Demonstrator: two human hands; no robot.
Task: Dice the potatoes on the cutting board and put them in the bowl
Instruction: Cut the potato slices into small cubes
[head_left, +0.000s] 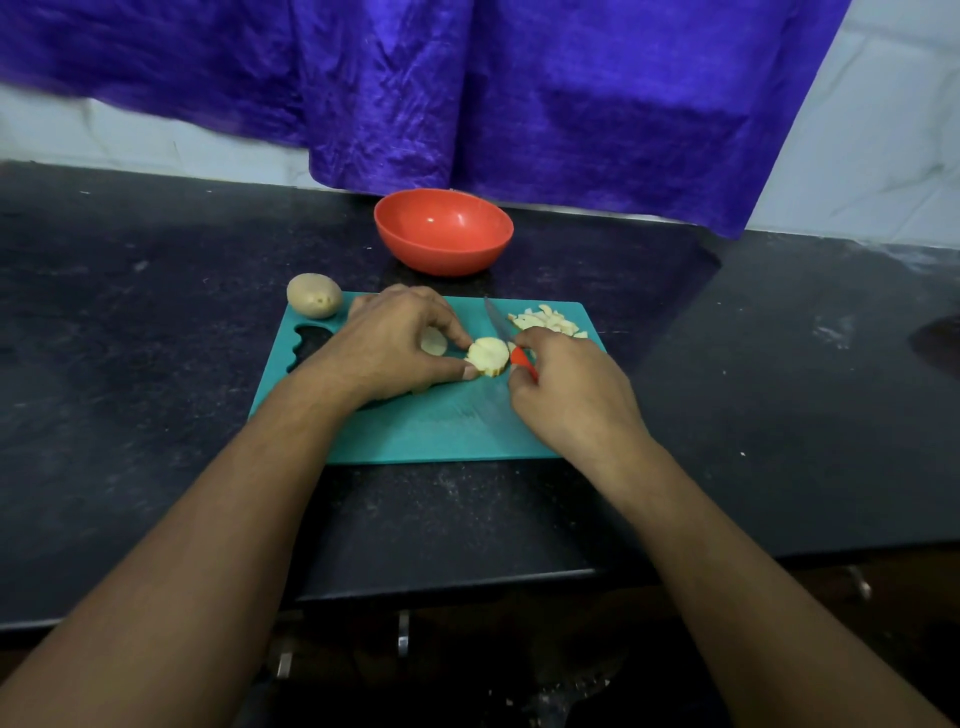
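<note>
A teal cutting board (436, 426) lies on the dark counter. My left hand (395, 348) pinches a stack of pale potato slices (487, 355) at the board's middle. Under its fingers lies another slice (433, 341). My right hand (566, 395) is shut on a red-handled knife (500, 325), its blade pointing away just right of the slices. A heap of cut potato pieces (545, 321) sits at the board's far right corner. A whole unpeeled potato (314, 295) rests at the far left corner. The red bowl (443, 231) stands behind the board and looks empty.
A purple cloth (519, 93) hangs over the white tiled wall behind the bowl. The black counter (130, 338) spreads left and right of the board, and its front edge runs close to my body. A dark round object (937, 343) shows at the far right.
</note>
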